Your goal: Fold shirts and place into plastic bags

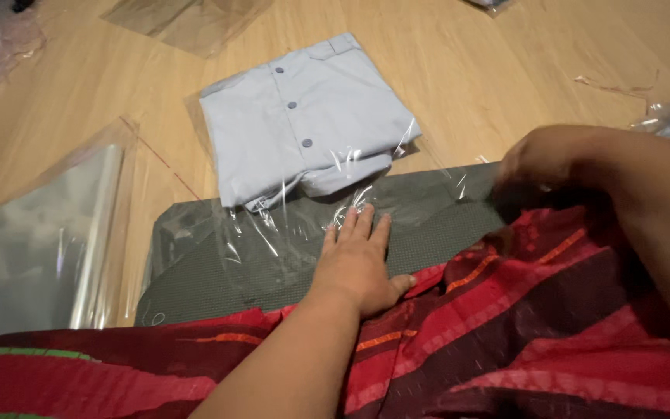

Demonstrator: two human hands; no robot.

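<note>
Garment under my palm: dark green folded garment [288, 256] inside a clear plastic bag [250, 233], lying on the wooden floor [505, 62] just past my lap.
Left hand: my left hand [360, 264] lies flat on the bagged green cloth, fingers straight and close together, gripping nothing; I judge the flat press keeps the slippery film from shifting.
Right hand: my right hand [540, 159] sits at the bag's far right edge, blurred; fingers look curled at the film, but I cannot tell whether they pinch it.
Grey shirt: light grey buttoned shirt [304, 116], folded and in its own clear wrap, touching the green one's far edge.
Lap: red striped cloth [521, 326] overlaps the bag's near edge.
Spare bags: empty clear bag [32, 240] to my left, another [184, 19] beyond.
</note>
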